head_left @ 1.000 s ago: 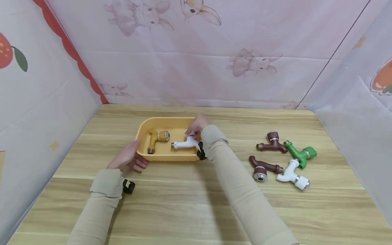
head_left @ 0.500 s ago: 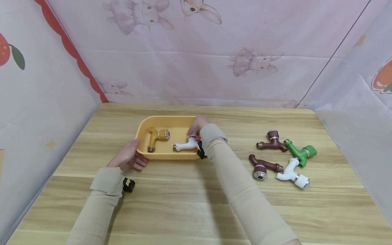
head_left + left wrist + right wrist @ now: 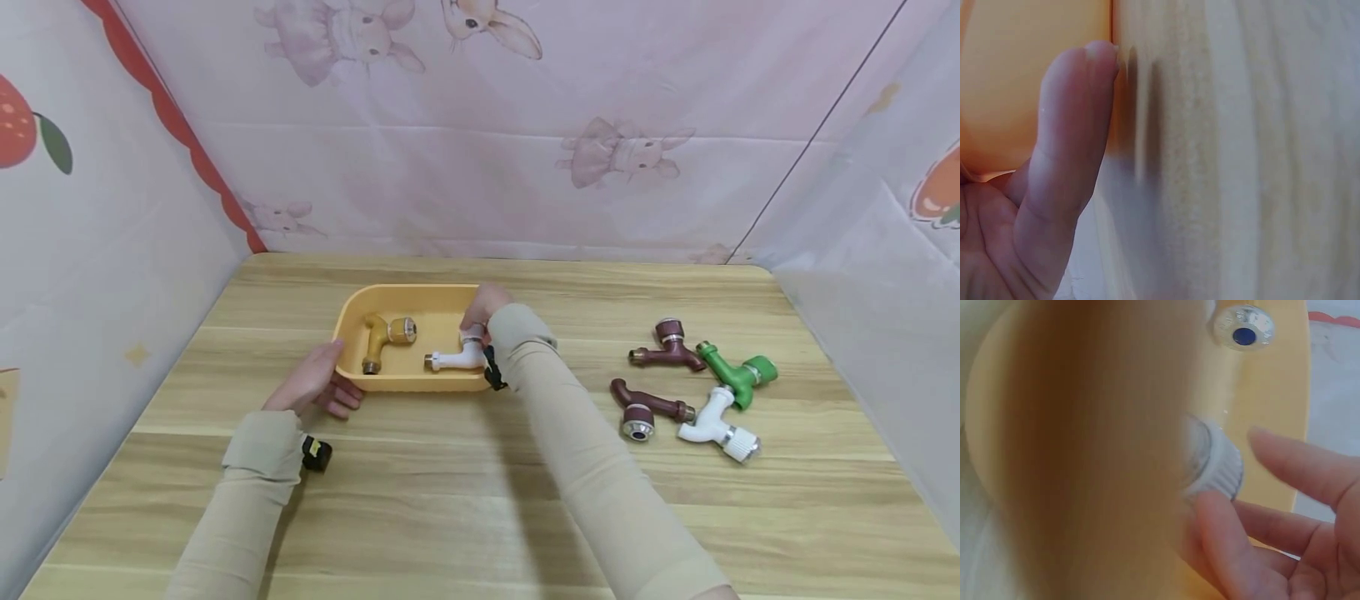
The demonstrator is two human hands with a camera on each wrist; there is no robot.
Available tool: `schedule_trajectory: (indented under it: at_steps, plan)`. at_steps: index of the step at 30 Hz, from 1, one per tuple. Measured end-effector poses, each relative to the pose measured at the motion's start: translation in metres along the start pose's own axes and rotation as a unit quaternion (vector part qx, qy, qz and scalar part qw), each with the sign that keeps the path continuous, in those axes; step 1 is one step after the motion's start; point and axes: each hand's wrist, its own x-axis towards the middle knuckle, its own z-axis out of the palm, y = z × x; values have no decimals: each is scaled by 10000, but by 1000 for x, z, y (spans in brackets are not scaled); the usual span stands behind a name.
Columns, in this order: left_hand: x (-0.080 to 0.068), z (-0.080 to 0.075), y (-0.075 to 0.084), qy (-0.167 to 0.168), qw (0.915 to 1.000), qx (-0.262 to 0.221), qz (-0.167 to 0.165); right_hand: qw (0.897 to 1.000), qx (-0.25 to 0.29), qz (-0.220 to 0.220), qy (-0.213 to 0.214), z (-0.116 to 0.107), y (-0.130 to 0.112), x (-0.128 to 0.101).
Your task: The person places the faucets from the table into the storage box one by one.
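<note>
A yellow plastic basin (image 3: 420, 383) holds a mustard-yellow faucet (image 3: 377, 343) on its left and a white faucet (image 3: 457, 358) on its right. My right hand (image 3: 489, 305) is inside the basin's right end, beside the white faucet's ribbed knob. In the right wrist view, one finger (image 3: 1216, 519) touches that knob (image 3: 1222, 465), while the thumb stands apart from it. A blurred band hides the rest of that faucet there. My left hand (image 3: 311, 382) rests against the basin's left front corner. One straight finger (image 3: 1075, 125) lies along the outer wall in the left wrist view.
On the right side of the table (image 3: 450, 500) lie two maroon faucets, one upper (image 3: 667, 348) and one lower (image 3: 645, 410), a green faucet (image 3: 738, 377) and another white faucet (image 3: 720, 429). Printed fabric walls (image 3: 480, 192) rise behind and at both sides.
The white faucet in the basin has turned and shifted slightly right, and its knob shows more beneath my right hand. My left hand stays at the basin's corner.
</note>
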Motion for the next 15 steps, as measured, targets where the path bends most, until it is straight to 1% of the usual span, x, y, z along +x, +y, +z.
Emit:
schedule_trajectory:
  at_steps: [2, 5, 8, 10, 15]
  plan:
    - [0, 0, 0, -17, 10000, 12, 11, 10000, -7, -5, 10, 0, 2, 2]
    - [0, 0, -1, -40, 10000, 12, 22, 9995, 292, 12, 102, -2, 3, 6]
    - [-1, -1, -3, -57, 10000, 0, 49, 9983, 517, -76, 274, -4, 4, 7]
    - [-1, -1, -3, -63, 10000, 12, 74, 9973, 609, -179, 369, -6, 2, 6]
    - [-1, -1, -4, -58, 9999, 42, 103, 9950, 849, -303, 418, -9, -4, -5]
